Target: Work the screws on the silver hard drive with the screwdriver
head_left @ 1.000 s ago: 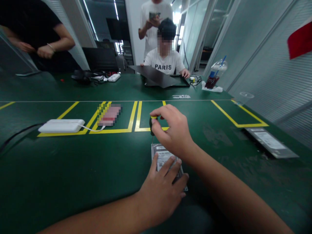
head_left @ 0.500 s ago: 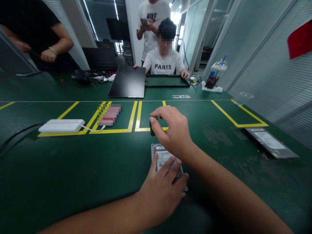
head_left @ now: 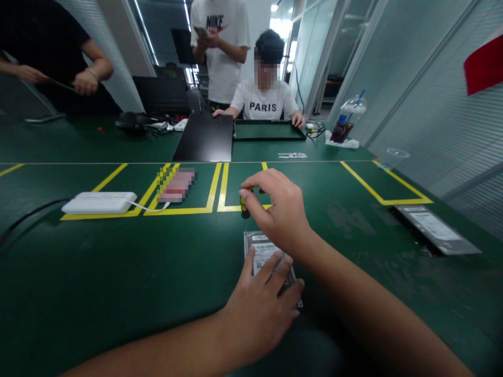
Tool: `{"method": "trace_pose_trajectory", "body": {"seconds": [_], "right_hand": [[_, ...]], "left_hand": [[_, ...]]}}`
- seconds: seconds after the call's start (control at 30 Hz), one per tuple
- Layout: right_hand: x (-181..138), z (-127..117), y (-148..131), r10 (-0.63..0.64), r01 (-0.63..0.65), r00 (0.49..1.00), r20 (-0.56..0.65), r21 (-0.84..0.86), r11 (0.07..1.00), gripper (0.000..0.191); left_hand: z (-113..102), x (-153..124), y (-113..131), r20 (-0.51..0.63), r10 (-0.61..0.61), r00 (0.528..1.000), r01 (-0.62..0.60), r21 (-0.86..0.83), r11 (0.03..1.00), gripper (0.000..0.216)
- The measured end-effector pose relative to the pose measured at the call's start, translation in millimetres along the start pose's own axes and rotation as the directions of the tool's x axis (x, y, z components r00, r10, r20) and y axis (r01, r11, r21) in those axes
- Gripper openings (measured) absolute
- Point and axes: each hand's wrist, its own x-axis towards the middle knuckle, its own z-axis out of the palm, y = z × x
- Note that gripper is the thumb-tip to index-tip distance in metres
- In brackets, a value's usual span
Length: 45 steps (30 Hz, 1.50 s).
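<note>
My right hand [head_left: 281, 207] pinches the yellow-and-black handle of a small screwdriver [head_left: 245, 205] between thumb and fingertips. The screwdriver stands upright, its thin shaft reaching down to the top left corner of a hard drive [head_left: 261, 250]. That drive lies flat on the green table, label up. My left hand [head_left: 261, 303] rests over its lower part, fingers spread across the label and around its right side, holding it against the table. The hand hides much of the drive, and the exact contact of the screwdriver tip is too small to tell.
Another labelled drive-like unit [head_left: 432, 228] lies at the right. On the left, a white power bank [head_left: 100, 202] is cabled to a pixelated phone [head_left: 176, 186]. Yellow tape [head_left: 181, 211] marks the table. Opposite, a seated person touches a black panel [head_left: 206, 139] and frame [head_left: 269, 139].
The screwdriver's handle shows more yellow, and my right fingers have shifted slightly around it. My left hand and the drive stay put. Behind, the standing person has moved left.
</note>
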Motion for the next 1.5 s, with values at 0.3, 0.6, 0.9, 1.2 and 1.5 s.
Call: {"method": "trace_pose_trajectory", "body": {"seconds": [0.3,0.6,0.9,1.2,1.5], "right_hand": [[-1.4,1.1,-0.7,0.013,-0.013,1.0,-0.007,0.022,1.0,0.012],[0.1,0.2,-0.4,0.004,-0.004,1.0,-0.002,-0.006,1.0,0.013],[0.2,-0.2,1.1,0.003,-0.003,1.0,-0.005,-0.022,1.0,0.011],[-0.7,-0.7,0.8,-0.004,0.005,1.0,0.009,-0.038,0.999,0.012],[-0.1,-1.0,2.2,-0.016,0.016,1.0,0.012,-0.036,0.999,0.012]], "left_hand": [[-0.7,0.2,0.2,0.007,-0.003,1.0,0.003,0.003,1.0,0.044],[-0.6,0.0,0.7,0.009,-0.006,1.0,0.006,-0.014,1.0,0.044],[-1.1,0.0,0.5,-0.003,-0.005,1.0,0.005,0.003,1.0,0.044],[-2.7,-0.5,0.0,-0.015,-0.002,1.0,0.002,0.013,1.0,0.044],[-2.1,0.0,0.8,0.008,-0.009,1.0,0.009,-0.012,1.0,0.044]]}}
